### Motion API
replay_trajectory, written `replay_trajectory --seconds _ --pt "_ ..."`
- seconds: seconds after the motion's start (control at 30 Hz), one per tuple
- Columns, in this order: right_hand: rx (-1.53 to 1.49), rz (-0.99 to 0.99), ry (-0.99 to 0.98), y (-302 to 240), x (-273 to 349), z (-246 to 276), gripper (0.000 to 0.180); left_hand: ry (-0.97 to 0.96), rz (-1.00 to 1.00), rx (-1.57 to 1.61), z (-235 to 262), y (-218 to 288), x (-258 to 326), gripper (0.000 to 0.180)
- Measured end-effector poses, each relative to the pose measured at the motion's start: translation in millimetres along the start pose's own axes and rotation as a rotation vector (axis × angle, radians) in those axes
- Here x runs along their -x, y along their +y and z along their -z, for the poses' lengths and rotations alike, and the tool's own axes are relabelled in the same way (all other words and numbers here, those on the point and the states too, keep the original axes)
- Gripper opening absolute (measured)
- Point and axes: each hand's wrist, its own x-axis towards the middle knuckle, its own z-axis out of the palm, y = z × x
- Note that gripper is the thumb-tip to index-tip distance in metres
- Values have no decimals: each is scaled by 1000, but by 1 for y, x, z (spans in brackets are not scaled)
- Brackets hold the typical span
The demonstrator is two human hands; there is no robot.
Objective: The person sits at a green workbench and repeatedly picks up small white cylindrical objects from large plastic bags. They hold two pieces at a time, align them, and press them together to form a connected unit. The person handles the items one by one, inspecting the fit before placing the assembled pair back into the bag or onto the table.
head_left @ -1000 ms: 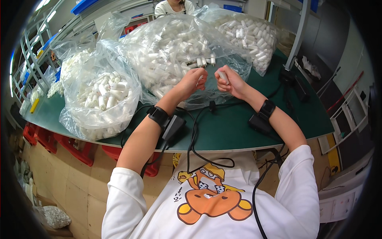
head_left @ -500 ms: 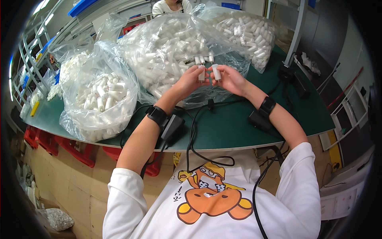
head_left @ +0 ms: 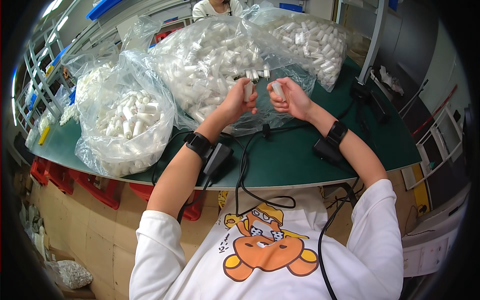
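Observation:
My left hand (head_left: 238, 101) grips a small white plastic tube (head_left: 248, 90), held upright above the green table (head_left: 300, 160). My right hand (head_left: 291, 97) holds a second white tube (head_left: 278, 90) a little to the right, the two tubes apart. Both hands hover in front of a large clear bag (head_left: 220, 60) stuffed with the same white tubes. A few more tubes (head_left: 256, 74) stick up just behind my fingers. Black bands with cabled boxes sit on both wrists.
A smaller clear bag of white tubes (head_left: 127, 125) stands at the left, another large one (head_left: 310, 37) at the back right. Black cables (head_left: 245, 170) trail over the table's front edge. A person in white sits across the table (head_left: 215, 7). Red crates (head_left: 65, 177) sit under the table.
My hands were pressed together on a row of tubes a second ago. They have drawn apart and turned, each now holding one tube upright.

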Motion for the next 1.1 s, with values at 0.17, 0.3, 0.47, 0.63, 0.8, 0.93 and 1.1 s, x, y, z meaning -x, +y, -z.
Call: replay_trajectory --seconds 0.17,0.3,0.47,0.63,0.8,0.93,1.1 --pt "133 54 133 2 1 -1 27 -39 -26 67 7 0 -1 25" --pt "172 103 135 4 1 -1 27 0 -48 83 -1 2 2 26" --pt "88 95 97 2 -2 5 30 61 -127 88 4 0 0 30" --pt "51 78 78 3 1 8 36 65 -126 14 6 -3 -4 33" --pt "-18 47 239 4 -1 -12 33 200 -110 -81 -6 -1 2 32" --pt "-53 34 78 2 0 4 32 97 -33 -53 3 -1 -1 37" --pt "-33 -7 111 -2 2 1 38 39 -54 -8 4 -2 -1 42"
